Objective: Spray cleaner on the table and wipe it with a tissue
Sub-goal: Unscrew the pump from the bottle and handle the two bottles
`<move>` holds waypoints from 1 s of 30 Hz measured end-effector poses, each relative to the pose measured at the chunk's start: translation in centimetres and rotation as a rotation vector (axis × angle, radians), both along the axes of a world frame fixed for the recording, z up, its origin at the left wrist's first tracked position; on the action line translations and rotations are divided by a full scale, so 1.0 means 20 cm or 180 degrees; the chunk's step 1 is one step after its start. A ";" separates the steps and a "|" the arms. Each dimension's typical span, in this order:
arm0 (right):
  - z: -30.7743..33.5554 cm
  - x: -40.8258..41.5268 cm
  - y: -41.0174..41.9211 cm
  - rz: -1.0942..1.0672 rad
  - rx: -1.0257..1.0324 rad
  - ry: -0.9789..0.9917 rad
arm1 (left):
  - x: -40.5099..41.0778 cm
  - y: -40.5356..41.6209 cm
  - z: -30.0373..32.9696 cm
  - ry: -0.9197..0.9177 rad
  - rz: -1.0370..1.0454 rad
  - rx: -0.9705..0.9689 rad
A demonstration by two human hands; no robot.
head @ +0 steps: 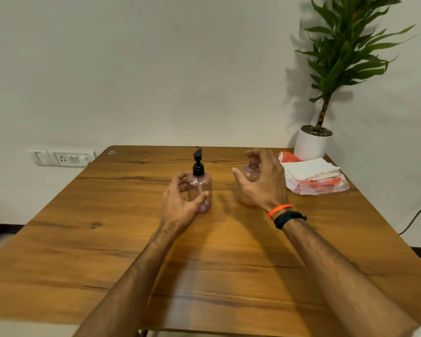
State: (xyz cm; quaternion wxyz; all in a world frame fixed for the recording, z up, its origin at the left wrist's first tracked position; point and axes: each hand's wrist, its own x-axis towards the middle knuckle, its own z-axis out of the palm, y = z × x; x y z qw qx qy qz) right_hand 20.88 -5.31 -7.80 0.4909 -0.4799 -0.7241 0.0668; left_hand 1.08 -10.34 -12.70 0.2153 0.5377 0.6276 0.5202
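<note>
A: Item one, far left?

B: Wall socket plate (61, 157), well apart from either hand, off the table's (107, 239) left far corner. A small sticker (112, 152) lies on the far left of the tabletop.

A: Item two?

B: Left hand (180, 203), fingers curved and spread around the pump bottle (199, 186). The thumb tip lies against the bottle's near side; the other fingers curl on its left. Whether they press the bottle or sit just off it, I cannot tell. The grasp looks loose, not clenched.

A: The bottle itself?

B: Pinkish clear body, black pump head, upright on the table, between the left thumb and fingers.

A: Item three?

B: Second bottle (249, 175), same pinkish tint, upright, mostly hidden behind the right hand (263, 181). Its top is covered by the fingertips, so the cap type cannot be read.

A: Right hand state?

B: Fingers arched over the bottle's top, thumb extended toward the left. Contact at the top looks likely, but a firm hold cannot be confirmed. Orange band and black band (287, 216) on the wrist.

A: Item four?

B: Tissue pack (314, 176), clear plastic with orange print, white sheets folded on top, just beyond the right hand's knuckles, untouched.

A: Last?

B: Potted plant (312, 144), white pot, at the table's far right corner behind the tissues.
</note>
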 end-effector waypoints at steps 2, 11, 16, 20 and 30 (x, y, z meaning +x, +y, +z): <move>0.03 -0.09 -0.02 0.0214 -0.0051 -0.0079 | 0.00 0.00 -0.01 0.0011 0.0029 0.0022; 0.02 -0.39 0.04 0.0555 -0.0754 -0.0259 | 0.01 0.01 -0.05 -0.0062 0.0140 0.0010; 0.00 -0.42 0.06 0.0462 -0.0817 -0.0028 | -0.01 0.04 -0.08 0.0002 0.0157 -0.0058; -0.01 -0.43 0.08 0.0475 -0.0884 0.0125 | -0.03 0.07 -0.08 0.0039 0.0126 -0.0119; -0.02 -0.43 0.10 0.0613 -0.0805 0.0237 | -0.05 0.08 -0.12 -0.0029 -0.0092 -0.0079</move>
